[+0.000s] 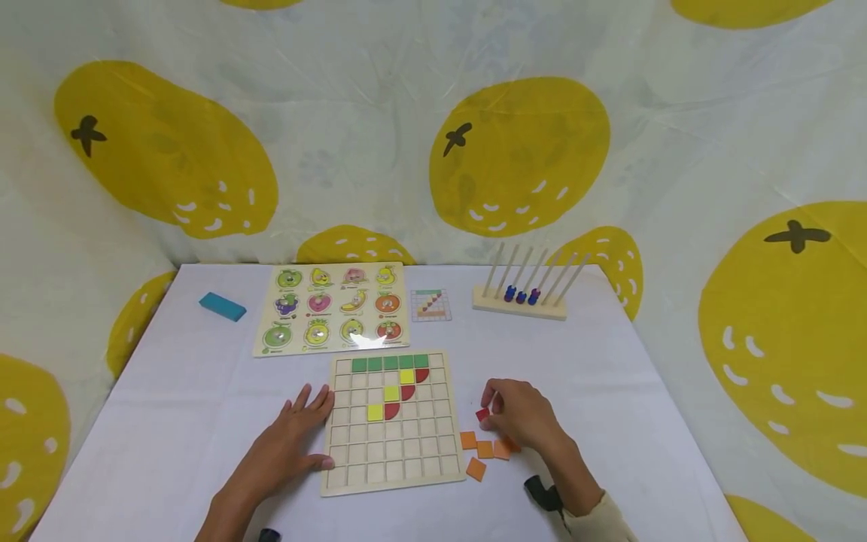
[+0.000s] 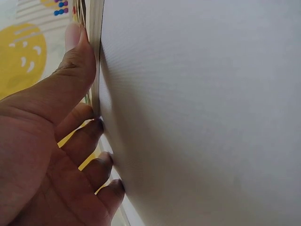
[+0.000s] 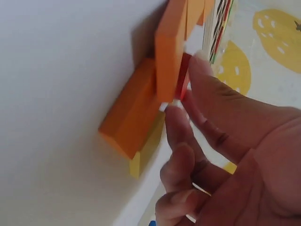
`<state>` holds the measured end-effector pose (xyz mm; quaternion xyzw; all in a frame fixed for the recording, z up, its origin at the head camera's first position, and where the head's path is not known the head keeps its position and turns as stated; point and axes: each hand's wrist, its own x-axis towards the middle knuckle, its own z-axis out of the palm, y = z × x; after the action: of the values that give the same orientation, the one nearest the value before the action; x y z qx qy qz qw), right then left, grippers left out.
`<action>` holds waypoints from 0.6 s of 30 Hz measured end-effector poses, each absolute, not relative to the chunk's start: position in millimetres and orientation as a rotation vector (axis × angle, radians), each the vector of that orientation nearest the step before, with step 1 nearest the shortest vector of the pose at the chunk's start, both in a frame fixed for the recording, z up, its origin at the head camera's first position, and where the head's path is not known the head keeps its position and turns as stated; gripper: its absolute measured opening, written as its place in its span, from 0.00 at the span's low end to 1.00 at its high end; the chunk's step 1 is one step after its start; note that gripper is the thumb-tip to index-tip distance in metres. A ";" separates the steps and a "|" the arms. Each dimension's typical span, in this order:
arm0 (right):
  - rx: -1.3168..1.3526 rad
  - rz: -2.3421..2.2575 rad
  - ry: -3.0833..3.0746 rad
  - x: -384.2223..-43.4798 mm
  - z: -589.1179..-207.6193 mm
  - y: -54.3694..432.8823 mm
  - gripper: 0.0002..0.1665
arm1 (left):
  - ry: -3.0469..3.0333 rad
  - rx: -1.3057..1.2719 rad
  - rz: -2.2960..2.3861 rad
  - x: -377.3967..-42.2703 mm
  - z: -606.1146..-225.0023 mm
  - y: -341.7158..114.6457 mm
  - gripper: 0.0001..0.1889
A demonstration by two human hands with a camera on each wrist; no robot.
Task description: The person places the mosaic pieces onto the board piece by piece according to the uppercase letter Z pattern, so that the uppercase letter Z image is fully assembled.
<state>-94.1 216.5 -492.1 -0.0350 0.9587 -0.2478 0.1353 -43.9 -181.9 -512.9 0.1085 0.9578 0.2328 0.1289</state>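
A wooden grid board (image 1: 413, 452) holds a row of green squares (image 1: 390, 363) near its top. Below that, yellow squares (image 1: 391, 394) and red quarter-round tiles (image 1: 408, 392) form a diagonal. My left hand (image 1: 287, 440) rests at the board's left edge, fingers spread, thumb (image 2: 82, 59) on the rim. Right of the board, my right hand (image 1: 524, 414) pinches a small red tile (image 1: 482, 414) between thumb and fingers. Orange square tiles (image 1: 485, 449) lie just below that hand. In the right wrist view, a yellow tile (image 3: 149, 146) shows beside an orange block (image 3: 129, 110).
Behind the board lie a fruit picture puzzle (image 1: 332, 309) and a small pattern card (image 1: 430, 305). A wooden peg stand (image 1: 518, 305) with blue and purple beads is at the back right. A teal block (image 1: 223, 306) sits at the back left.
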 end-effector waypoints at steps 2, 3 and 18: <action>-0.116 -0.719 2.766 -94.4 -493.3 217.7 0.17 | 2.785 0.318 0.680 -44.0 -512.4 -181.6 0.60; -0.125 -0.723 2.763 -94.6 -493.9 218.1 0.17 | 2.786 0.320 0.679 -44.0 -512.2 -181.5 0.60; -0.171 -0.989 2.789 -104.1 -488.4 195.8 0.14 | 2.792 0.307 0.678 -45.0 -510.8 -179.9 0.61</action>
<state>-104.1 195.8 -488.4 -0.0574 0.9373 -0.3322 0.0887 -45.0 -179.9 -510.8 0.1054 0.9586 0.2327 0.1258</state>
